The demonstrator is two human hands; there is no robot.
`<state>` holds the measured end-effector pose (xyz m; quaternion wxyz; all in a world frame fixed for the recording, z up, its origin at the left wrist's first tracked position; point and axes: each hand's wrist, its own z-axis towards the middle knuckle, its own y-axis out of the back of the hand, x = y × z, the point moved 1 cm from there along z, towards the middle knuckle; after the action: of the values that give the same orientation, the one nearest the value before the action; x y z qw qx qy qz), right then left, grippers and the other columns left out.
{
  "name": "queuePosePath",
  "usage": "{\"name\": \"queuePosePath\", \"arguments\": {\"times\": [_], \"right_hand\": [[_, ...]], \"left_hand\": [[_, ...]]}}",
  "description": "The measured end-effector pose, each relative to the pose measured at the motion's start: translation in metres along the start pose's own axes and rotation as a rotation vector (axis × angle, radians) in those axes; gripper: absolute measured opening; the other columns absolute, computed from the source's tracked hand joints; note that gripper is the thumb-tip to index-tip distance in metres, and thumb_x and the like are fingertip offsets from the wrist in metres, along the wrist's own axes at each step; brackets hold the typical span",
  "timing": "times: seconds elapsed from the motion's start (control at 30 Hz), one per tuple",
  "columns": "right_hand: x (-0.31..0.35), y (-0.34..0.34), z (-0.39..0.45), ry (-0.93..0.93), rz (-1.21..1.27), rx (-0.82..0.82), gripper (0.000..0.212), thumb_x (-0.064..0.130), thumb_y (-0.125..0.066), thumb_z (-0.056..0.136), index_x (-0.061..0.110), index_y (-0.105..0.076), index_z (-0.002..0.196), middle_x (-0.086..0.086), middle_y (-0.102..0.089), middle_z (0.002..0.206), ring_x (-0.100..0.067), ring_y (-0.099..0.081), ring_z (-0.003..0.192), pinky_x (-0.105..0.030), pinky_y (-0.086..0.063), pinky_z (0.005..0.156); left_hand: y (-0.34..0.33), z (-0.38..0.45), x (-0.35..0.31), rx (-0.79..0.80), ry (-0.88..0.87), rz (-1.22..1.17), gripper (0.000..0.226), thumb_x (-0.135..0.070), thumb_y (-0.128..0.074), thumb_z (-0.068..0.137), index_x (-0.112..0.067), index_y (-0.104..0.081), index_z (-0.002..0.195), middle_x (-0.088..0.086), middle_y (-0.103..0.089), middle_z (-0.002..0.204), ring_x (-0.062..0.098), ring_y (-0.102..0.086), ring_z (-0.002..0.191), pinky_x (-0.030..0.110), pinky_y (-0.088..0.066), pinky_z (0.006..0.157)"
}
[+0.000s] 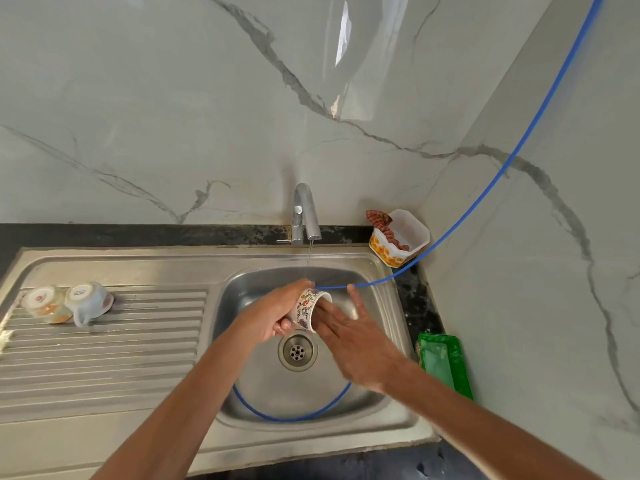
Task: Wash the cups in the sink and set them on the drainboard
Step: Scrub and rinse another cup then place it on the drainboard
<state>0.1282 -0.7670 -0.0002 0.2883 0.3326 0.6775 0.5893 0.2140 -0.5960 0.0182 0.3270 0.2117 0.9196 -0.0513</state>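
One cup [306, 309] is in hand just now, a floral-patterned one, lying on its side over the sink [377, 393] bowl. The left hand [273, 315] has its fingers curled round the base end and holds it under the thin stream from the tap [304, 213]. The right hand [349, 337] is at the cup's mouth with its fingers straight; some of them seem to reach inside the rim, as if rubbing the inside, while the rest are spread out and grip nothing.

Below the hands lies the drain [297, 351], and a blue hose [491, 181] comes down along the wall, crosses the sink rim and loops round the bottom of the bowl.

Out to the left, two cups [67, 303] sit upside down on the ribbed drainboard [104, 355], touching each other near its far corner. I would judge those two washed and set down already. The cup in hand looks to be in mid-wash and has yet to join them. I can see no other cup waiting in the sink, so this may well be the last one, though the hands and arms hide part of the bowl.
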Motion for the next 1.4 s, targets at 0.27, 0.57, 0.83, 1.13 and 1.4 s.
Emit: {"name": "queuePosePath", "arguments": {"times": [0.27,0.57,0.83,1.13,1.4], "right_hand": [[0.035,0.027,0.019,-0.794,2.185,-0.481,0.019,0.009,-0.059,0.105,0.005,-0.073,0.116,-0.008,-0.076,0.097,-0.017,-0.072,0.089,-0.061,-0.049,0.11],[0.042,0.025,0.016,-0.841,2.386,-0.391,0.015,0.006,-0.066,0.099,0.007,-0.08,0.092,-0.012,-0.075,0.089,-0.019,-0.072,0.079,-0.049,-0.053,0.104],[0.027,0.014,0.005,-1.111,1.392,-0.687,0.03,0.008,-0.063,0.1,0.035,-0.076,0.097,0.009,-0.078,0.098,-0.013,-0.074,0.095,-0.032,-0.062,0.088],[0.041,0.018,-0.001,-0.619,0.869,-0.548,0.049,-0.011,-0.052,0.098,0.017,-0.07,0.135,0.011,-0.065,0.137,0.026,-0.049,0.12,0.0,-0.037,0.103],[0.041,0.014,0.005,-0.566,0.827,-0.647,0.046,-0.013,-0.053,0.098,0.011,-0.07,0.134,0.0,-0.068,0.138,-0.001,-0.059,0.131,-0.009,-0.041,0.109]], "left_hand": [[-0.021,0.002,0.04,-0.118,-0.734,-0.158,0.017,-0.03,-0.058,0.106,-0.027,-0.058,0.123,0.003,-0.073,0.096,0.008,-0.071,0.078,0.022,-0.056,0.064],[-0.05,0.003,0.061,-0.144,-0.512,-0.667,0.059,-0.049,-0.085,0.078,-0.009,-0.069,0.118,0.016,-0.078,0.103,0.029,-0.075,0.093,0.04,-0.058,0.079],[-0.028,0.013,0.054,-0.562,-0.581,0.102,0.044,-0.036,-0.092,0.07,-0.029,-0.062,0.102,-0.013,-0.072,0.086,0.003,-0.068,0.082,0.009,-0.045,0.06],[-0.033,0.027,0.055,-0.573,-0.637,0.498,0.045,-0.055,-0.082,0.068,-0.032,-0.056,0.097,-0.012,-0.067,0.089,0.01,-0.066,0.083,0.028,-0.056,0.066],[-0.036,0.023,0.047,-0.543,-0.624,0.466,0.048,-0.061,-0.076,0.068,-0.029,-0.058,0.099,-0.012,-0.07,0.089,0.011,-0.068,0.085,0.028,-0.055,0.067]]}}
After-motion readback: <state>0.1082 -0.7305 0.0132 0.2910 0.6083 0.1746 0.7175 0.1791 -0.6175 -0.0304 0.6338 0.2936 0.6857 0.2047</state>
